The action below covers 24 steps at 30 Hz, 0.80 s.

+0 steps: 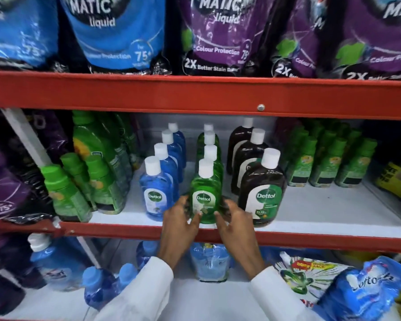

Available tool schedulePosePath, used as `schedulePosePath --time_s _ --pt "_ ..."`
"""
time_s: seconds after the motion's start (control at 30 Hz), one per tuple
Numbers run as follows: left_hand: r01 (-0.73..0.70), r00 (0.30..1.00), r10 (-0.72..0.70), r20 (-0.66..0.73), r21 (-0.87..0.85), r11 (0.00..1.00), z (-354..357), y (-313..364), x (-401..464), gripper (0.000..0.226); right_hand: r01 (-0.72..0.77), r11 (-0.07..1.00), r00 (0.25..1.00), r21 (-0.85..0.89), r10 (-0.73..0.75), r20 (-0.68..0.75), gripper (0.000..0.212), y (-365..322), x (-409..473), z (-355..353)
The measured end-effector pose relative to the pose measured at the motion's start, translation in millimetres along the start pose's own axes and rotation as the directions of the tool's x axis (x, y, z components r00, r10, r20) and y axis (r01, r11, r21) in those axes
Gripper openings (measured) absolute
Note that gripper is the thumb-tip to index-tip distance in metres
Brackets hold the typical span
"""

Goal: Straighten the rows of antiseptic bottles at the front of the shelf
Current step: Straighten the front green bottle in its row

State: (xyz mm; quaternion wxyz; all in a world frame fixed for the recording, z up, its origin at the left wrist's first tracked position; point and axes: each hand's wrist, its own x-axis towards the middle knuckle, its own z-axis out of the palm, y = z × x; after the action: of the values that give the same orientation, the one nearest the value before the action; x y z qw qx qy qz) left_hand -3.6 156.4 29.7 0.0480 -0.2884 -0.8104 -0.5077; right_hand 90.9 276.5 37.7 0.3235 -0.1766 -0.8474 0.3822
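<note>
Three rows of white-capped antiseptic bottles stand on the white middle shelf: blue, green and dark brown. The front green bottle stands upright near the shelf's front edge. My left hand grips its lower left side and my right hand its lower right side, fingers wrapped around the base. The front blue bottle stands just left of my left hand. To the right of my right hand is the front brown bottle. Behind each front bottle, several more run back in a line.
Green-capped bottles crowd the left of the shelf and smaller green ones the right. A red shelf rail runs along the front edge. Detergent pouches fill the shelf above; blue bottles and packs lie below.
</note>
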Motion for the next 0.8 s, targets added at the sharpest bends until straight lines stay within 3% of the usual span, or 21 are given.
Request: schedulePosePath --time_s 0.2,0.4,0.57,0.63,0.7,0.8 --pt "0.031 0.998 -0.023 0.053 -0.141 0.99 3.2 -14.8 5.0 0.04 -0.042 0.999 0.997 -0.025 0.04 -0.068 0.024 3.9 0.9 2.9" --pt "0.012 0.999 -0.004 0.048 -0.16 0.987 9.5 -14.8 8.8 0.041 -0.039 0.999 0.996 -0.03 0.036 -0.084 0.025 4.4 1.5 1.0" --pt "-0.013 0.997 0.027 0.07 -0.199 0.98 0.1 3.5 1.7 0.041 -0.076 0.994 0.99 0.084 0.085 -0.11 0.033 2.4 -1.0 1.4" --pt "0.015 0.999 -0.023 -0.038 -0.199 0.98 -44.0 -20.5 -16.8 0.039 -0.114 0.975 0.981 0.193 0.141 -0.132 0.039 -22.6 -16.7 36.5" --pt "-0.084 0.973 0.054 -0.226 -0.127 0.988 -60.3 -17.7 -36.7 0.024 -0.076 0.968 0.934 0.238 0.152 -0.323 0.036 -27.9 -34.9 34.0" --pt "-0.178 0.876 0.133 -0.464 -0.054 0.983 -78.0 -16.5 -45.7 0.012 0.072 0.977 0.896 0.199 0.024 -0.444 0.027 -38.8 -44.2 35.8"
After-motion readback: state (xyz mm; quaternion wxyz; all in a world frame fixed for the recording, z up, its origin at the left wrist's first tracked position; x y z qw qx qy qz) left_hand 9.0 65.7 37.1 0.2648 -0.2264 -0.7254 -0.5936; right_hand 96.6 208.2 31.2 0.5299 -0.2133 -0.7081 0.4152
